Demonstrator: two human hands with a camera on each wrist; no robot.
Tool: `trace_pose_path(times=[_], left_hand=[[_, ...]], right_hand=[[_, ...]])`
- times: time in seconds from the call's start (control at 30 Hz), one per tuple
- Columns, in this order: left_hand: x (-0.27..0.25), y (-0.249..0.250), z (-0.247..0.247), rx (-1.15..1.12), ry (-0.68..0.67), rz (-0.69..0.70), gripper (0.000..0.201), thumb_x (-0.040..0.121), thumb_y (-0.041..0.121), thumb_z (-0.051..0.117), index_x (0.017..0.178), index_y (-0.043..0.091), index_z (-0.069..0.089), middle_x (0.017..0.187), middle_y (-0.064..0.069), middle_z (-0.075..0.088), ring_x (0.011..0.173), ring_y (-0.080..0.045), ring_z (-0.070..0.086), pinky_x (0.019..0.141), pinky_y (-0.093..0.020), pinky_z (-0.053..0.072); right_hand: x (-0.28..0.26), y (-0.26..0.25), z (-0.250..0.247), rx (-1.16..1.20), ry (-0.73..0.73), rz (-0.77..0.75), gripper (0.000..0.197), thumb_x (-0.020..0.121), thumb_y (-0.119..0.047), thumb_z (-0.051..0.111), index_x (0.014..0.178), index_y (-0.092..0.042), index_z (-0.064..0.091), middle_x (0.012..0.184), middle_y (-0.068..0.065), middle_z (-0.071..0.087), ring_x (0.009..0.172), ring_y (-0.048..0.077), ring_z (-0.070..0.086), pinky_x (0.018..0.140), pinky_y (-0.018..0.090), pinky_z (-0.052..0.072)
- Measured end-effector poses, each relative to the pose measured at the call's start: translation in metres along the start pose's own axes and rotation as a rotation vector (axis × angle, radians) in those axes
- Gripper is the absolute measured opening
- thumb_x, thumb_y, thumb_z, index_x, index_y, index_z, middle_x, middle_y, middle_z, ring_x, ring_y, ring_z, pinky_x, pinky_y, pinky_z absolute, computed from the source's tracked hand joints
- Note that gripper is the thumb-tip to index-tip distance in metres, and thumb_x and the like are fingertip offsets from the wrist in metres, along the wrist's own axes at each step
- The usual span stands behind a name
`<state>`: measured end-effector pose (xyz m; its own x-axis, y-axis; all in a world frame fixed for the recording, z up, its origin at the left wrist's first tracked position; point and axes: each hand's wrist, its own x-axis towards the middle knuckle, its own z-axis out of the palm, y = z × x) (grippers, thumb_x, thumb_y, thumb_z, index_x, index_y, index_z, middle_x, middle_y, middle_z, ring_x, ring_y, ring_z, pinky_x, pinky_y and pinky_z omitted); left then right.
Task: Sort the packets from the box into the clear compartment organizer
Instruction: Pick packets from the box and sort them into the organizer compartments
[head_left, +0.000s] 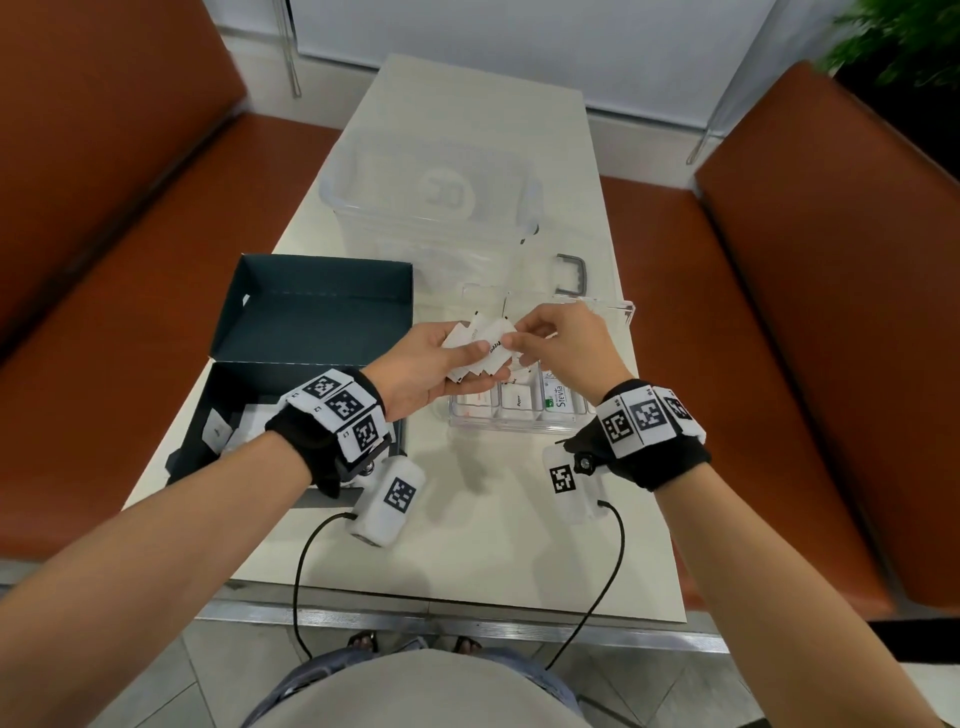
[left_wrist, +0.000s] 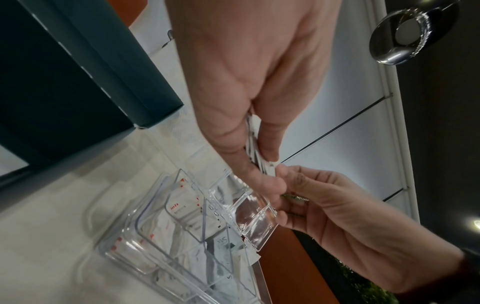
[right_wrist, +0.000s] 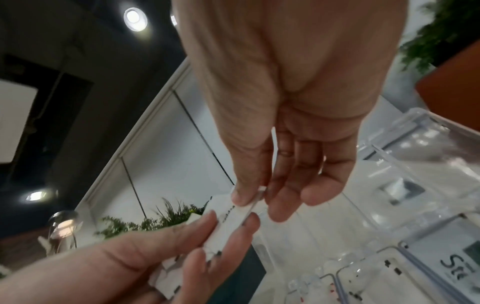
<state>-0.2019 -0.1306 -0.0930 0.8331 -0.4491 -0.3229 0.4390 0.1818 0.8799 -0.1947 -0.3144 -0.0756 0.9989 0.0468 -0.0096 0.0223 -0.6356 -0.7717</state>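
Paper-thin small white packets (head_left: 480, 353) look light and bendy, so the left hand (head_left: 426, 369) holds the bunch while the right hand (head_left: 561, 345) pinches one by its edge.

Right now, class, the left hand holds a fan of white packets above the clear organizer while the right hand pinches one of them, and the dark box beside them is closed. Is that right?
One detail is wrong: the dark box is open, its lid flap standing up, with packets still inside, as the head view shows. The rest holds: the left hand holds the fan of white packets above the clear organizer, and the right hand pinches one.
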Motion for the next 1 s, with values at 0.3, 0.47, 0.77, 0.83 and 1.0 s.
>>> trace_pose_path(times=[0.3, 0.47, 0.77, 0.83, 1.0], left_hand=[[-0.001, 0.002, 0.005, -0.052, 0.029, -0.063, 0.040, 0.105, 0.032, 0.039, 0.120, 0.001, 0.060, 0.110, -0.021, 0.070, 0.103, -0.032, 0.069, 0.075, -0.029, 0.061], [0.000, -0.001, 0.006, -0.031, 0.015, -0.038, 0.035, 0.102, 0.030, 0.045, 0.116, 0.002, 0.063, 0.111, -0.020, 0.070, 0.095, -0.025, 0.071, 0.068, -0.025, 0.058], [0.004, -0.003, 0.009, -0.010, 0.008, -0.025, 0.037, 0.101, 0.031, 0.049, 0.117, 0.001, 0.064, 0.102, -0.017, 0.073, 0.093, -0.021, 0.072, 0.067, -0.023, 0.056], [0.004, -0.005, 0.011, -0.011, 0.001, -0.020, 0.039, 0.100, 0.032, 0.049, 0.117, 0.000, 0.064, 0.100, -0.016, 0.073, 0.092, -0.020, 0.072, 0.067, -0.022, 0.056], [0.006, -0.007, 0.010, -0.019, 0.025, -0.033, 0.041, 0.101, 0.034, 0.046, 0.115, -0.002, 0.063, 0.107, -0.021, 0.071, 0.091, -0.021, 0.072, 0.068, -0.022, 0.057]], right_hand=[[-0.001, -0.006, 0.000, 0.122, 0.022, -0.021, 0.016, 0.078, -0.008, 0.076, 0.093, -0.009, 0.071, 0.068, 0.008, 0.071, 0.060, 0.012, 0.067, 0.060, 0.017, 0.049], [0.002, -0.007, 0.000, 0.092, -0.017, -0.023, 0.021, 0.076, -0.013, 0.079, 0.095, -0.011, 0.071, 0.063, 0.005, 0.070, 0.059, 0.008, 0.068, 0.060, 0.014, 0.050], [0.003, -0.006, -0.004, 0.043, -0.005, -0.050, 0.011, 0.077, -0.022, 0.079, 0.084, -0.017, 0.074, 0.071, -0.003, 0.069, 0.066, 0.008, 0.062, 0.068, 0.022, 0.052], [0.002, -0.004, -0.004, 0.075, -0.016, -0.039, 0.007, 0.079, -0.020, 0.077, 0.082, -0.016, 0.072, 0.070, -0.005, 0.068, 0.066, 0.007, 0.063, 0.064, 0.018, 0.052], [0.006, 0.003, -0.014, 0.087, 0.009, -0.021, 0.003, 0.082, -0.017, 0.074, 0.083, -0.017, 0.071, 0.071, 0.000, 0.069, 0.061, 0.004, 0.061, 0.060, 0.012, 0.047]])
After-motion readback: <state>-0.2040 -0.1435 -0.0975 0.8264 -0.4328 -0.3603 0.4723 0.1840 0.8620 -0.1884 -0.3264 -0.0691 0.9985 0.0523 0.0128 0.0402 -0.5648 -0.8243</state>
